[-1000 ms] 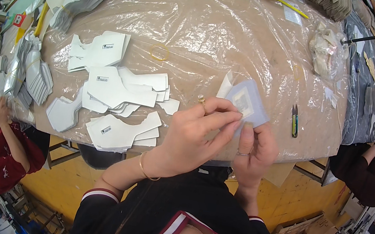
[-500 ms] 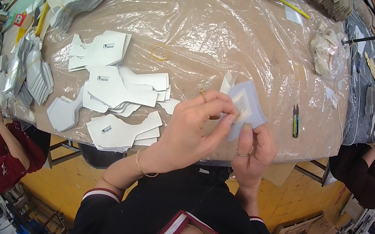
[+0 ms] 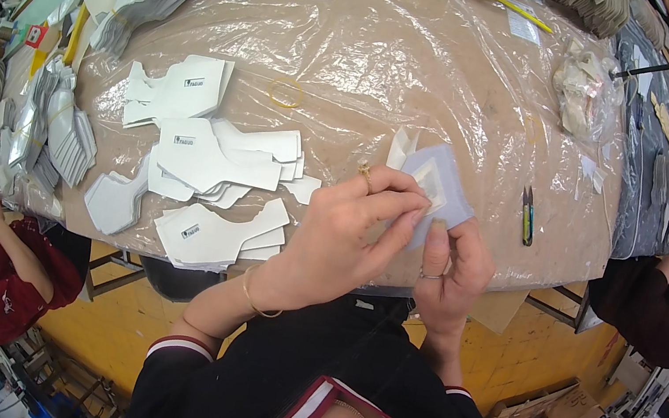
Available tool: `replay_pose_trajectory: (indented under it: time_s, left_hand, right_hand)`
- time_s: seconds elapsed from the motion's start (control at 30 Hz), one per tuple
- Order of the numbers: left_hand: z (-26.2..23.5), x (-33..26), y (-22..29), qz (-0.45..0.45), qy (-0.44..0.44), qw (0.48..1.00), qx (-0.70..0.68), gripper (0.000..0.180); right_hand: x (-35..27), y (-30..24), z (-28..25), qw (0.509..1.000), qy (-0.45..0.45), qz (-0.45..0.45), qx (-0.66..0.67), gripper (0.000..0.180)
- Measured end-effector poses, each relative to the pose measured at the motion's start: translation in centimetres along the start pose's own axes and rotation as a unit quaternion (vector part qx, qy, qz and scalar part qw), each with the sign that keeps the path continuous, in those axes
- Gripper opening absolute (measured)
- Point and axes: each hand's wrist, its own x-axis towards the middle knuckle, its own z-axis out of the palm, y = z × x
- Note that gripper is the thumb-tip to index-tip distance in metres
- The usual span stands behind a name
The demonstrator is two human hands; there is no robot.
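Both hands, left hand [image 3: 349,229] and right hand [image 3: 451,270], pinched together on a pale grey flat cut fabric piece [image 3: 445,188] held just above the plastic-covered desk [image 3: 398,50] edge; thin piece could slip or crease if fingertips loosen, landing among white cut pieces [image 3: 209,160] nearby
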Motion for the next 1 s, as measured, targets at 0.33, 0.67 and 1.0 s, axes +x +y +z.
replay_pose_trajectory:
  time_s: [0.33, 0.67, 1.0]
  left_hand:
    - [-0.2, 1.0, -3.7, 0.003, 0.114, 0.988, 0.1, 0.013]
    - [-5.6, 3.1, -3.9, -0.046, 0.235, 0.971, 0.003, 0.009]
    - [-2.1, 3.0, 1.3, 0.093, -0.105, 0.982, 0.128, 0.021]
  right_hand:
    - [-0.4, 0.3, -0.2, 0.996, 0.022, 0.035, 0.08, 0.009]
    - [0.3, 0.4, -1.9, 0.99, 0.008, 0.039, 0.139, 0.01]
    - [0.8, -0.6, -1.5, 0.993, -0.031, -0.103, 0.057, 0.013]
